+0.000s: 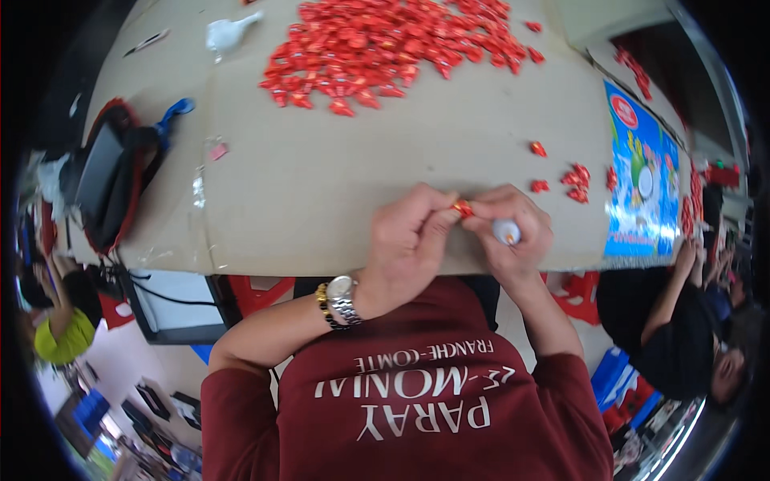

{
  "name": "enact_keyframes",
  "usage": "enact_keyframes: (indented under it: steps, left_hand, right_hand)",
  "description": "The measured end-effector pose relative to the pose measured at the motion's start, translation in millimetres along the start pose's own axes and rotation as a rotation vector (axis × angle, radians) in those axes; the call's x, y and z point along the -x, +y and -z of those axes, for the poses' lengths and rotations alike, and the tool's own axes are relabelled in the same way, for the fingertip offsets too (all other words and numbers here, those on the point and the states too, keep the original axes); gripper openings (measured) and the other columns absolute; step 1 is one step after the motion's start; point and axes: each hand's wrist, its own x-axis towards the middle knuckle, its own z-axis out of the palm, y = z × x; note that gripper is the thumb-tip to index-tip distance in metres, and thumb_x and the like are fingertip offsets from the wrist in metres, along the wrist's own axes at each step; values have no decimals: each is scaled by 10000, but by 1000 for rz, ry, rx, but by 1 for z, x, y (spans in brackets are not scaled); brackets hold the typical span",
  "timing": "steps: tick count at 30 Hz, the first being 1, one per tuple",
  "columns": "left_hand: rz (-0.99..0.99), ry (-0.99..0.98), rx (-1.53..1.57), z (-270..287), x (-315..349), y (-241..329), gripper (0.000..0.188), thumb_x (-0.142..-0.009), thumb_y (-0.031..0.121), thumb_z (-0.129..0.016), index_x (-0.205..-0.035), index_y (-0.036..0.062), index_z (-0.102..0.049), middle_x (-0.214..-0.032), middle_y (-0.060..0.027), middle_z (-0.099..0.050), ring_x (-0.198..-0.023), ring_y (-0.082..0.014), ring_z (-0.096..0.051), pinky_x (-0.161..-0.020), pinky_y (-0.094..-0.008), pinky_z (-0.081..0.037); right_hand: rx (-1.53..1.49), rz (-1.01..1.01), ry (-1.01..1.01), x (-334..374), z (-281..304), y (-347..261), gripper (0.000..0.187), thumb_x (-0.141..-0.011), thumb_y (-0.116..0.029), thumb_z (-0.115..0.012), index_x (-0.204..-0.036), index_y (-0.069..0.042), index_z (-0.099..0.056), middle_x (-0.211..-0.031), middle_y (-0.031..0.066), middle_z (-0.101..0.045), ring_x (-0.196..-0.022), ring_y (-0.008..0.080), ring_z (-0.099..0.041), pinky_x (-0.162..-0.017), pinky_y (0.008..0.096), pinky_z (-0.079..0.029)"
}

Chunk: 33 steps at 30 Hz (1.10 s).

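Observation:
In front of my chest, a small red and gold foil-wrapped candy point(463, 209) is pinched between the fingertips of both hands. My left hand point(411, 236) is closed, thumb and forefinger on one side of the candy. My right hand point(517, 228) grips its other side while its curled fingers also hold a whitish tube point(506, 232) with a small orange tip. What the tube is I cannot make out. Several loose red candies point(576, 180) lie on the table to the right of my right hand. Beyond my hands is a big heap of the same candies point(377, 52).
A blue printed sheet or bag point(644, 180) lies at the table's right end. To the left are a black bag with red trim point(120, 176), a pink scrap point(217, 149), a crumpled white piece point(231, 34) and a pen point(147, 42). Another person point(670, 321) works at right.

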Motion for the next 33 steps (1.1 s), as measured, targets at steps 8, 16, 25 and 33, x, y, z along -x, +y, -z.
enact_keyframes:
  steps: [8,16,25,33]
  left_hand:
    - [252,-32,184,3,-8,16,98,-942,54,-521,-989,-18,-569,-665,-17,-582,-473,-25,-483,-402,-181,-339]
    - [188,-68,238,4,-9,14,186,-951,95,-534,-1109,4,-498,-843,-64,-641,-471,-28,-476,-401,-170,-346]
    - [94,-98,96,2,-5,11,171,-938,61,-557,-1078,-27,-513,-805,-65,-612,-534,-53,-517,-432,-177,-380]
    - [16,-45,94,-2,-3,7,82,-919,-10,-555,-1000,-25,-556,-698,-37,-611,-508,-40,-514,-441,-190,-396]
  right_hand:
    - [-132,-90,53,2,0,5,169,-703,-8,-765,-829,-7,-653,-737,63,-636,-634,171,-605,-571,263,-465]
    - [-179,-202,80,4,0,3,152,-747,-47,-766,-849,-4,-662,-774,63,-649,-679,125,-586,-602,252,-442]
    - [-164,-313,89,1,4,0,181,-694,-85,-804,-767,-17,-653,-726,58,-674,-632,136,-637,-577,258,-490]
    - [-197,-252,73,3,2,4,202,-688,-72,-806,-783,-18,-636,-724,59,-667,-639,138,-642,-581,257,-493]
